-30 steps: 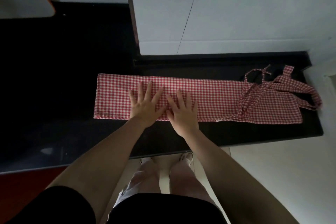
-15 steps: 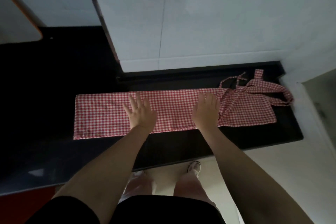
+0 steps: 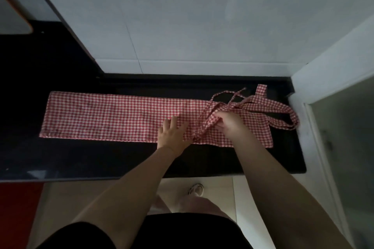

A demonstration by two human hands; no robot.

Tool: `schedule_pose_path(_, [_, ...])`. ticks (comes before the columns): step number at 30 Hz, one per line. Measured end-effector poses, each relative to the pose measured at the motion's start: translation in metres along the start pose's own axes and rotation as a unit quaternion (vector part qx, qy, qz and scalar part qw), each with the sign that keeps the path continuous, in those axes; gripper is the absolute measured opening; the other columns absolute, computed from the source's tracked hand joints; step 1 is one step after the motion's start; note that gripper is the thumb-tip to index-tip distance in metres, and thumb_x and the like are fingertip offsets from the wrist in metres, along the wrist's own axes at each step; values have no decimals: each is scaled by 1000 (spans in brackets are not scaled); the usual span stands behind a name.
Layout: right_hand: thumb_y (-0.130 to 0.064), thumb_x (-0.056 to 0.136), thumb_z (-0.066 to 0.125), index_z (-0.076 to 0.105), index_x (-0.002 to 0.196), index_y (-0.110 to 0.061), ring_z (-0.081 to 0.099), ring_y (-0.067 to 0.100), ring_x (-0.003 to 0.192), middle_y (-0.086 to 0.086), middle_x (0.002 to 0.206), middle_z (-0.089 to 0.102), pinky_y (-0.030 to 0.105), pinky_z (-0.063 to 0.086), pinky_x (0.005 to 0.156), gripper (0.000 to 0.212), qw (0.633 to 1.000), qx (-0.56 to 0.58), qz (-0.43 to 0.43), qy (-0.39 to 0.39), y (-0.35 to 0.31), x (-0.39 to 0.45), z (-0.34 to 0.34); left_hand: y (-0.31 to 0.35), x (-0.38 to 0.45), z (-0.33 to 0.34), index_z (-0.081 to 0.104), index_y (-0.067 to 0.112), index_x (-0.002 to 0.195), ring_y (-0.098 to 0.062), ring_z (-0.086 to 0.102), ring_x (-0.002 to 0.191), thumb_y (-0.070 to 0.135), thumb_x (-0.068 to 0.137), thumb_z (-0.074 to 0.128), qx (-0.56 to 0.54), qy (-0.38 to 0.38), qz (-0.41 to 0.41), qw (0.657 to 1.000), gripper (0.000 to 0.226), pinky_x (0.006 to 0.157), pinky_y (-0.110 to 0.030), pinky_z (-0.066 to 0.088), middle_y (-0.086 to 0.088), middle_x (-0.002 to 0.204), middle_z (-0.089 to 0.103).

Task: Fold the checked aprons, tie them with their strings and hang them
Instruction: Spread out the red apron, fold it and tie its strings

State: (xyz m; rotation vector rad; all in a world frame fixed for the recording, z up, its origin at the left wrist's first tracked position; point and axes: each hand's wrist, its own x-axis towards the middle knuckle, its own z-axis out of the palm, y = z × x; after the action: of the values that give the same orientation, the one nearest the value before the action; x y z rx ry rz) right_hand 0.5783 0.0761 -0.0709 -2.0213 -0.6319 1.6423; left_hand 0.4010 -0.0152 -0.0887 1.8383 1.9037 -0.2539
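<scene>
Our right hand (image 3: 227, 122) pinches a string (image 3: 204, 127) over the apron (image 3: 113, 117), folded long on the counter (image 3: 121, 159); our left hand (image 3: 172, 134) lies flat just left of that pinch; we judge a hard tug could drag folds open or tangle the loop (image 3: 283, 115) beyond.
</scene>
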Motion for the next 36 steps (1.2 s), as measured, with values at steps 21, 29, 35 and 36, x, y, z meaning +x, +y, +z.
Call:
schedule_pose_path(21, [-8, 97, 59, 64, 111, 0, 67, 21, 71, 13, 85, 68, 33, 60, 63, 17, 998, 16, 21, -50, -29, -35, -55, 73, 23, -46, 72, 16, 93, -22, 63, 103, 31, 94, 61, -543, -56, -136, 827, 19, 101, -40, 48, -8, 112, 70])
schedule_pose_path(29, [-13, 94, 52, 64, 118, -2, 70, 25, 96, 12, 101, 71, 44, 55, 95, 29, 975, 122, 42, -183, -20, -46, -32, 60, 17, -36, 76, 16, 97, -11, 60, 84, 28, 90, 65, -259, -81, -5, 962, 17, 78, -24, 47, 0, 95, 71])
schedule_pose_path(35, [-9, 97, 54, 56, 95, -6, 49, 14, 48, 3, 61, 49, 29, 47, 50, 4, 960, 231, -80, -136, -37, -46, -63, 52, 12, -35, 70, 4, 95, -18, 59, 87, 33, 99, 50, -155, -87, -9, 984, 36, 90, -35, 50, -4, 90, 65])
schedule_pose_path(36, [-9, 97, 54, 57, 94, -5, 47, 13, 46, 3, 61, 49, 28, 44, 47, 7, 977, 170, -101, -84, -36, -44, -72, 54, 15, -34, 68, 2, 91, -20, 60, 84, 34, 100, 46, -161, -99, -27, 982, 40, 85, -35, 51, -6, 87, 65])
